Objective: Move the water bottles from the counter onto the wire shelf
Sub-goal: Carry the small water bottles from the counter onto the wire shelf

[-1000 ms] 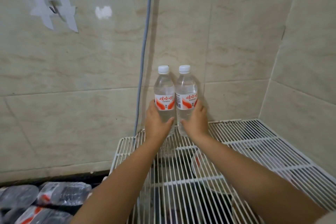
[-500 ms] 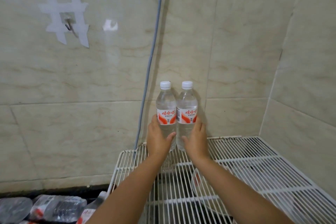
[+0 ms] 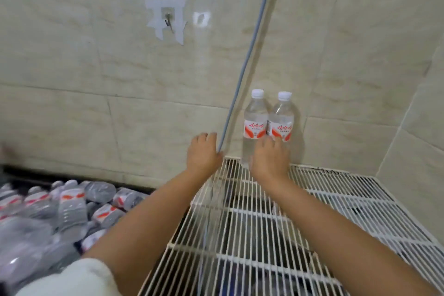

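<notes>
While both capped bottles (image 3: 255,125) (image 3: 280,122) of clear water stand touching on the wire shelf (image 3: 336,199), the left hand (image 3: 203,151) hangs relaxed, empty; the right hand (image 3: 269,156) too. More bottles (image 3: 72,204) lie heaped on the counter.

Dim, flat indoor light with a greenish-beige cast — no single source in view. Faint glare high on the tiled wall (image 3: 72,67), a pale sheen near the top edge above the taped hook (image 3: 168,21). Soft shadow behind the two upright bottles (image 3: 269,122), falling right onto the tile; darker gloom under the wire shelf (image 3: 336,211). Motion blur strongest at the left edge and over the heap of wrapped bottles (image 3: 48,211) — smeared labels, no sharp outlines. Mild softness over both forearms, the left hand (image 3: 204,154) and the right hand (image 3: 270,158). Wide-angle bending of the grey cable (image 3: 249,55) and the tile seams toward the corners.
</notes>
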Tool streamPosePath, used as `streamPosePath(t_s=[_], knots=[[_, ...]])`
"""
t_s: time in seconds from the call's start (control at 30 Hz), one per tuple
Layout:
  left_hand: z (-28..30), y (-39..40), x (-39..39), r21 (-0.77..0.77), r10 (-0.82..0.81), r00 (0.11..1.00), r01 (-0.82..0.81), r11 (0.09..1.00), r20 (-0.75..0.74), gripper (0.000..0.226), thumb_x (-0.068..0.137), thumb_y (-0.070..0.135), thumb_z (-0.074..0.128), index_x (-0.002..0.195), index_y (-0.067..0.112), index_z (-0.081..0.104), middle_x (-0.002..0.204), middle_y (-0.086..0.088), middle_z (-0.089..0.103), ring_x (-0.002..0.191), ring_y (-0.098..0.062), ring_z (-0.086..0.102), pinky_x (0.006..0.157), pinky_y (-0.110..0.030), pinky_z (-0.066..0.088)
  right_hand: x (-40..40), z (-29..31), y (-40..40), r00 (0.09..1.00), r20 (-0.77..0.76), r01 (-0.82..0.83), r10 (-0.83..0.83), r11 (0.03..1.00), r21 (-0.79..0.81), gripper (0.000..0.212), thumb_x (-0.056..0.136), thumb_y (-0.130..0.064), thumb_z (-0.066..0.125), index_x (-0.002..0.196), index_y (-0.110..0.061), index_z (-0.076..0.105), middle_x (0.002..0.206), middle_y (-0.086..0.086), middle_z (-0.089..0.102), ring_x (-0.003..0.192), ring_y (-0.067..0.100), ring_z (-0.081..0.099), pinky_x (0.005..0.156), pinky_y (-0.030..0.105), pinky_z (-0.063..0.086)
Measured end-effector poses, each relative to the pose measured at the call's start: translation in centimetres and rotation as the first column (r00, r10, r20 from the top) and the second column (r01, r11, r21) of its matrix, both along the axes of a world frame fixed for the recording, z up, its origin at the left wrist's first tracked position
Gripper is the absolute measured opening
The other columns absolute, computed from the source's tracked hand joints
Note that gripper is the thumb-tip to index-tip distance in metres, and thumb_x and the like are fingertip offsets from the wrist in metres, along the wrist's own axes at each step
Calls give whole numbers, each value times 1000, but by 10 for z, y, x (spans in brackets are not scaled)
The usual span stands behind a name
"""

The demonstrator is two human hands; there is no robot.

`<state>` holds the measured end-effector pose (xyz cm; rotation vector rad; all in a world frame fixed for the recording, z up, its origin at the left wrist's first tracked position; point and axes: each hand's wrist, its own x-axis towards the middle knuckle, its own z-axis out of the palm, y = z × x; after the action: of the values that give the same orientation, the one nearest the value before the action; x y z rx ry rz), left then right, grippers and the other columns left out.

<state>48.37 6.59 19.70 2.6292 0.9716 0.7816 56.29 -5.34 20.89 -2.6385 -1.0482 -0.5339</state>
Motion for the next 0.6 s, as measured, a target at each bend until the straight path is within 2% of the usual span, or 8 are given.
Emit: streamPosePath(t_s=[0.1, 0.17, 0.3, 0.37, 0.47, 0.6], knots=[[-5, 17, -64, 111, 147, 987, -139, 984, -67, 49, 91, 27, 48, 136, 10, 37, 140, -14, 41, 131, -30, 32, 105, -37, 30, -39, 5, 25, 985, 47, -158, 163, 983, -91, 39, 90, -18, 46, 128, -6, 45, 131, 14, 48, 126, 35, 36, 107, 48, 24], [-13, 29, -111, 156, 243, 963, -224, 962, -119, 48, 92, 28, 46, 136, 11, 38, 141, -13, 40, 132, -31, 31, 107, -39, 28, -70, 3, 46, 960, 52, -270, 276, 958, -98, 38, 89, -18, 47, 126, -7, 46, 130, 13, 50, 126, 35, 37, 108, 48, 23], [-37, 41, -218, 205, 442, 861, -399, 894, -251, 47, 93, 30, 44, 137, 16, 36, 148, -8, 30, 142, -30, 12, 112, -43, 16, -161, -8, 91, 847, 70, -515, 527, 846, -138, 36, 90, -18, 45, 125, -7, 48, 130, 14, 50, 128, 35, 35, 108, 51, 22], [-50, 45, -264, 207, 504, 817, -461, 863, -280, 47, 92, 29, 44, 137, 16, 37, 149, -6, 29, 143, -30, 9, 112, -46, 16, -205, -17, 110, 791, 37, -601, 611, 787, -140, 36, 89, -18, 46, 124, -8, 49, 129, 13, 50, 127, 34, 36, 108, 51, 21], [-74, 54, -325, 175, 562, 764, -535, 826, -317, 49, 92, 33, 39, 138, 17, 35, 149, -5, 30, 142, -29, 13, 110, -44, 19, -267, -37, 140, 743, -41, -666, 668, 732, -143, 35, 90, -18, 46, 123, -10, 49, 130, 12, 50, 127, 32, 36, 110, 51, 18], [-119, 74, -382, 64, 580, 731, -600, 797, -360, 48, 93, 34, 43, 137, 17, 36, 148, -5, 32, 142, -29, 14, 111, -44, 20, -321, -81, 177, 755, -148, -655, 638, 735, -174, 39, 90, -19, 45, 128, -11, 46, 132, 11, 49, 127, 32, 37, 110, 52, 19]])
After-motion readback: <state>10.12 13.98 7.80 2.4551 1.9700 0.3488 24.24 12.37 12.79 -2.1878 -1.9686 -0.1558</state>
